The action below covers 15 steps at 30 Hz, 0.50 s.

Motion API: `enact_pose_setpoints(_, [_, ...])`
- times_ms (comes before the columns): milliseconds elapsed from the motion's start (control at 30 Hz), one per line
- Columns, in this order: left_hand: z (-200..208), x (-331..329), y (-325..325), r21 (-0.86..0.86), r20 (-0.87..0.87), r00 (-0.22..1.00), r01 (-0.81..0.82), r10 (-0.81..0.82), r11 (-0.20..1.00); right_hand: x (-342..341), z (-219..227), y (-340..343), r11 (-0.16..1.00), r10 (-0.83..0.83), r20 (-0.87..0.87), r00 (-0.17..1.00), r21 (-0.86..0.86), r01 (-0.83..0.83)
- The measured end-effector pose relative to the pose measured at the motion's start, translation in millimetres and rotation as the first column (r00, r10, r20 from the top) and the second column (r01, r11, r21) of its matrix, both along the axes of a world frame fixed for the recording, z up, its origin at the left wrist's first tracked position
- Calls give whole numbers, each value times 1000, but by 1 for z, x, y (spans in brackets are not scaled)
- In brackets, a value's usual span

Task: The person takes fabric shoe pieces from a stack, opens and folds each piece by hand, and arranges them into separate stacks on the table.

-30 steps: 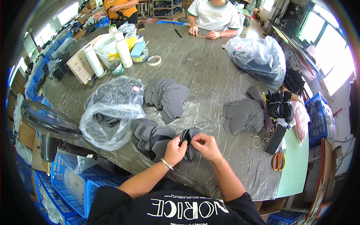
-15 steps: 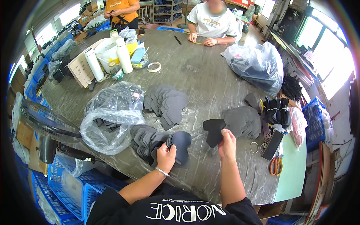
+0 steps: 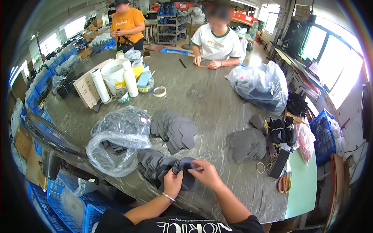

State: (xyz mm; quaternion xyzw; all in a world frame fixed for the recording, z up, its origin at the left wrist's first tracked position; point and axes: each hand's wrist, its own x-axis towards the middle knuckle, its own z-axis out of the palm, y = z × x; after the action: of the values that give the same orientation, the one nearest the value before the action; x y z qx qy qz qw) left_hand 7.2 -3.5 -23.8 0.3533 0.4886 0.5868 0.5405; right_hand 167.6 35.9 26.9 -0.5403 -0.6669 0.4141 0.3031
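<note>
From where I stand, the person has a small bunch of dark grey pieces (image 3: pixel 189 182) up in front of them, above the near part of the table (image 3: pixel 217 116), at the right end of the near pile (image 3: pixel 153 163). The left hand (image 3: pixel 173 183) pinches the bunch by its left edge, thumb on top, the other fingers mostly out of sight beneath. The right hand (image 3: pixel 205 173) has thumb and fingers drawn in at the bunch's upper right edge; I cannot tell whether it has caught one piece or only touches it.

Two like heaps lie flat and fanned: the far pile (image 3: pixel 175 128), beside the clear bag (image 3: pixel 116 132), and the right pile (image 3: pixel 246 143), well apart from it, with the scissors (image 3: pixel 284 184) off toward the table's right side.

I judge each piece to be very light, thin and matt, like felt or foam sheet: soft enough to bend, yet firm enough to keep its outline. Nothing about them looks fragile or slick, though neighbours might cling and come up double. The best hold seems a light thumb-and-finger pinch on one free edge, with the rest of the bunch steadied at the opposite edge.
</note>
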Motion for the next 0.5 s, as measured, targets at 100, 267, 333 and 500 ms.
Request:
enact_pose_setpoints(100, [16,10,5,-13,9,996,93,-93,996,2,-13,-20,977,-76,-49,996,195,84])
enact_pose_setpoints(267, [22,6,12,-58,307,928,237,-209,970,3,7,-24,984,-119,-97,988,123,131])
enact_pose_setpoints(333, [21,6,12,-74,326,919,258,-222,963,4,4,-22,984,-117,-107,987,120,130])
enact_pose_setpoints(500, [14,3,9,-75,336,907,293,-253,953,5,0,-24,984,-133,-159,978,93,149])
